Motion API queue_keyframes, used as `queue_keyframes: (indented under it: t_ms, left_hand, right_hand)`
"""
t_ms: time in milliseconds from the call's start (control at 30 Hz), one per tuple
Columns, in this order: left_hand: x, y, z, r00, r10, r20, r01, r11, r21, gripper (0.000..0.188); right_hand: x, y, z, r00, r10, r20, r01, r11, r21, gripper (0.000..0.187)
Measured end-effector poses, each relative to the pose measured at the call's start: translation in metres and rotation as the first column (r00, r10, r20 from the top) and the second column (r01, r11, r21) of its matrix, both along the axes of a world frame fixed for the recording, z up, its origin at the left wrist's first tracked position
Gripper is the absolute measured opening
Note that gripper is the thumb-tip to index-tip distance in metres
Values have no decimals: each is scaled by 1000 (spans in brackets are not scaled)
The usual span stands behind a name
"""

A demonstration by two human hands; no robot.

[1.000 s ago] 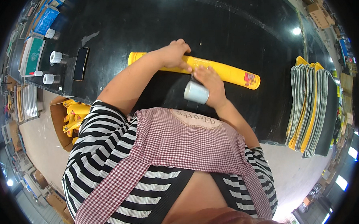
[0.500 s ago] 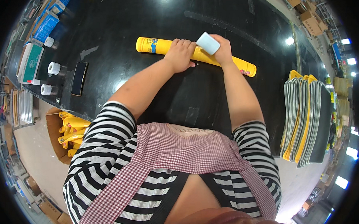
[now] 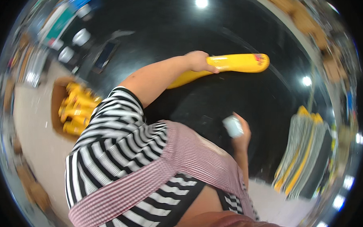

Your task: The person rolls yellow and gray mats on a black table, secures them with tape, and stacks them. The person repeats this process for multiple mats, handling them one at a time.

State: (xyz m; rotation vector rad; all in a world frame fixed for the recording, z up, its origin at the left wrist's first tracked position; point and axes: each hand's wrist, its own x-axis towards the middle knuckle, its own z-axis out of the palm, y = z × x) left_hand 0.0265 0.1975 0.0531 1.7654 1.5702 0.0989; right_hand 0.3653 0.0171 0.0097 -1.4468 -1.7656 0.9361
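Note:
A long yellow roll (image 3: 239,63) with a printed picture near its right end lies across the black table (image 3: 205,100). My left hand (image 3: 198,61) is wrapped round its middle, hiding that part. The roll looks bent, its left stretch slanting down toward me behind my forearm. Nearer my body, on the right, my right hand (image 3: 243,131) holds a small pale blue-white block (image 3: 232,126), apart from the roll. Motion blurs the block, so its exact kind does not show.
A cardboard box (image 3: 58,104) of yellow rolls stands at the left. White rolls (image 3: 81,37), a phone (image 3: 104,57) and a green-and-white box (image 3: 57,25) lie at the far left. Stacked grey and yellow mats (image 3: 297,155) sit at the right edge.
My right hand has left the roll and drawn back toward my body with the pale block. My left hand and the roll have shifted, and the roll now looks bent. The whole view has turned.

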Motion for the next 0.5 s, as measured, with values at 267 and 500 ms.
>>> queue_keyframes:
  t_ms: [267,500]
  left_hand:
    - [-140,-195,43,306,421,854,-722,687,-80,80]
    - [-266,-298,26,-68,561,825,-955,-276,109,70]
  right_hand:
    - [149,-33,-27,872,-485,64,457,760,-462,37]
    - [152,-25,-27,863,-481,155,494,737,-462,44]
